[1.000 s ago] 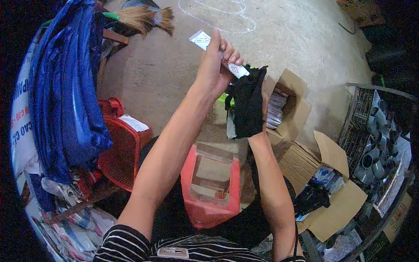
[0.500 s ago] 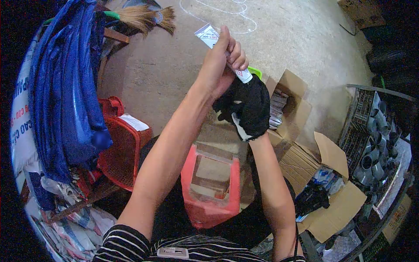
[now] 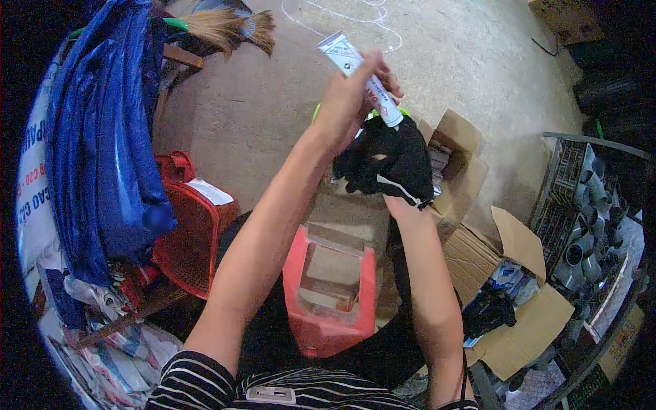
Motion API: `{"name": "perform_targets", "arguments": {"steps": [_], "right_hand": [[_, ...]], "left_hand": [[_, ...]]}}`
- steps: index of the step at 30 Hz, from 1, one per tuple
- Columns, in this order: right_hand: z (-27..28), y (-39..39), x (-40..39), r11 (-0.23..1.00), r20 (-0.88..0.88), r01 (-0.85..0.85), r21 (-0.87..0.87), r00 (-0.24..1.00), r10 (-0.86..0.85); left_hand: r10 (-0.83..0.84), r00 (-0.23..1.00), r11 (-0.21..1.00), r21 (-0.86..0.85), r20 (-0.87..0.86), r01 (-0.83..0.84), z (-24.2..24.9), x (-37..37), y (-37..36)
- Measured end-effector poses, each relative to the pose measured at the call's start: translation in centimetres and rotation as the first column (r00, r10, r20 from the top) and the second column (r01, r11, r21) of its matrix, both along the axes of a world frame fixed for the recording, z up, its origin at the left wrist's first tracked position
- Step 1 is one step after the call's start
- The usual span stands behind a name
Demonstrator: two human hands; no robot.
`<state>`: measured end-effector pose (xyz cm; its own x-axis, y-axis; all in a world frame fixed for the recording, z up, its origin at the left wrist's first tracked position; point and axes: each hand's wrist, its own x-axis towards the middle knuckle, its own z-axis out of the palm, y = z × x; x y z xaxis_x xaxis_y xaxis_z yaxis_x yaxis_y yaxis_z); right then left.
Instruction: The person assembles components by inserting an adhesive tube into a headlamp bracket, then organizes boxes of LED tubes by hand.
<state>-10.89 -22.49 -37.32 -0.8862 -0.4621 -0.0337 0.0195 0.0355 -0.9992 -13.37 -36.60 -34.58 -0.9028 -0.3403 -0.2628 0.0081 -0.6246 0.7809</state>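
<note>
My left hand (image 3: 348, 99) is bare and wrapped round a white tube (image 3: 384, 99) with red and blue print. The tube slants down to the right, its flat end at the upper left and its narrow end close above my right hand. A loose black glove (image 3: 393, 160) with a pale edge covers my right hand (image 3: 372, 171); the fingers look curled, but the glove and my left hand hide most of the grip. Edges of a lime-green thing (image 3: 316, 113) show behind both hands; its shape is hidden.
A red plastic stool (image 3: 331, 335) stands between my knees. Right of it are open cardboard boxes (image 3: 519, 232) and a rack of grey pipe fittings (image 3: 581, 253). A red basket (image 3: 191, 239), blue tarpaulin (image 3: 102, 150) and straw brooms (image 3: 212, 27) lie to the left.
The tube has turned so that more of its printed side shows, and my left fingers have loosened around it. My gloved right hand has shifted slightly right and rotated.
</note>
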Motion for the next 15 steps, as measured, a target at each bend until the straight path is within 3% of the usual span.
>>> {"name": "perform_targets", "arguments": {"steps": [2, 4, 5, 8, 11, 15], "right_hand": [[-0.2, 0.5, -0.9, 0.998, -0.075, 0.01, 0.065, 0.997, -0.006], [-0.3, 0.5, -2.1, 0.978, -0.183, 0.045, 0.206, 0.983, -0.007], [-0.2, 0.8, -2.4, 0.934, -0.301, 0.04, 0.355, 0.951, 0.074], [1.6, 0.8, -3.5, 0.684, -0.557, 0.187, 0.705, 0.743, 0.371], [1.0, 0.6, -4.0, 0.66, -0.725, 0.369, 0.654, 0.555, 0.409], [-0.9, 0.7, -4.2, 0.798, -0.796, 0.365, 0.48, 0.563, 0.221]], "left_hand": [[-0.059, 0.994, 0.949, -0.305, 0.095, 0.086, -0.7, 0.4, -0.2], [-0.054, 0.984, 0.925, -0.363, 0.167, 0.112, -0.3, 0.5, 0.1], [-0.049, 0.978, 0.912, -0.39, 0.203, 0.127, 0.0, 0.5, 0.3], [0.027, 0.98, 0.938, -0.345, 0.197, 0.043, -0.6, 0.5, 0.1], [0.088, 0.982, 0.962, -0.271, 0.167, -0.04, -0.5, 0.5, 0.1], [0.087, 0.984, 0.976, -0.212, 0.159, -0.052, 0.0, 0.4, 0.2]]}}
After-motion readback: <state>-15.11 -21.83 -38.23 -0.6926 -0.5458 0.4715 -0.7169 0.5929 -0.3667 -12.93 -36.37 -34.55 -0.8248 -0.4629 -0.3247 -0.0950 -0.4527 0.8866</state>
